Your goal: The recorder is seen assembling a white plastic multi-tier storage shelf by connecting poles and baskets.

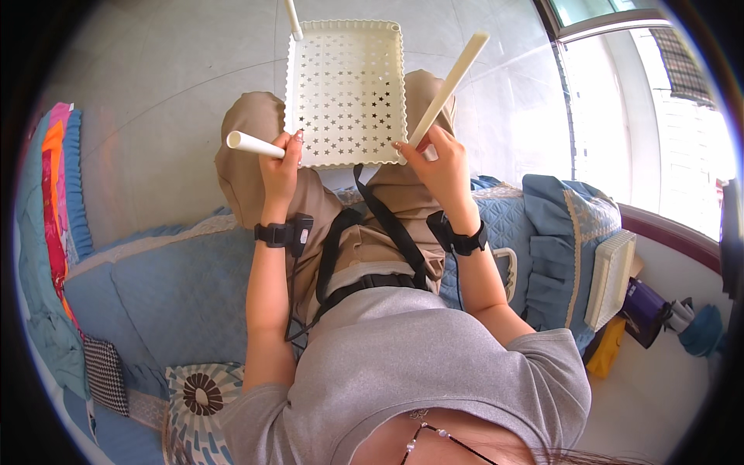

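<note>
A cream plastic basket tray with a scalloped rim and a star-perforated bottom is held just beyond my knees. My left hand is closed at the near left corner, fingers around the inner end of a white tube that sticks out to the left. At the near right corner, my right hand pinches the lower end of a longer white tube, which slants up and to the right. Another white tube stands at the far left corner. My fingers hide where the two near tubes meet the tray.
I sit on a blue quilted sofa. A second cream tray leans by the sofa arm on the right, with a white looped piece beside me. A patterned cushion lies behind my left. A black strap hangs over my lap.
</note>
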`<state>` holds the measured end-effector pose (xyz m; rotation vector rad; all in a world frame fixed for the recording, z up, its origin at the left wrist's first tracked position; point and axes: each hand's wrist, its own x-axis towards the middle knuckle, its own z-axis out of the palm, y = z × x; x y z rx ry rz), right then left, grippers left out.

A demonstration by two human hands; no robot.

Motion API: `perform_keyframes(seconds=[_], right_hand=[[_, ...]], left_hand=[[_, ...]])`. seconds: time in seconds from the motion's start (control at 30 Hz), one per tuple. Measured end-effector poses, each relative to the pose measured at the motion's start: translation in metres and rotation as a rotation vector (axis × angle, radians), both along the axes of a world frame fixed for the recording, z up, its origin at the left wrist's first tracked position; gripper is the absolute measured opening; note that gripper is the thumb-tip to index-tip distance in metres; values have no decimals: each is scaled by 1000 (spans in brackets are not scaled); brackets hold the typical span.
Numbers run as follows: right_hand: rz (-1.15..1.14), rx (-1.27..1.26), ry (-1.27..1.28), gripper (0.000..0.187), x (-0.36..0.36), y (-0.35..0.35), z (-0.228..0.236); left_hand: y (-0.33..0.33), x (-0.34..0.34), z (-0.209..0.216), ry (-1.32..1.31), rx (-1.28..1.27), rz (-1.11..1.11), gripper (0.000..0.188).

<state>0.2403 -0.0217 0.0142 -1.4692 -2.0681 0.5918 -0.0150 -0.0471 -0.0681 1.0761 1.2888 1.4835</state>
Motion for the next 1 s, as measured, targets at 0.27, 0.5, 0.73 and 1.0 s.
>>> perform_keyframes(seconds=[0.27,0.5,0.73,1.0], right_hand=[[-145,61,247,11,14,6,-1],[-498,327,-18,26,162,26,15],[-1031,530,-721,19,374,-85,87],[-1696,249,-738,31,522,-273,96]], left_hand=[[-5,8,-5,24,-77,67,17],[-10,-25,-42,142,-114,129,21],[-10,-17,-9,293,-149,-84,30],[-9,-18,-9,412,-71,-93,29]])
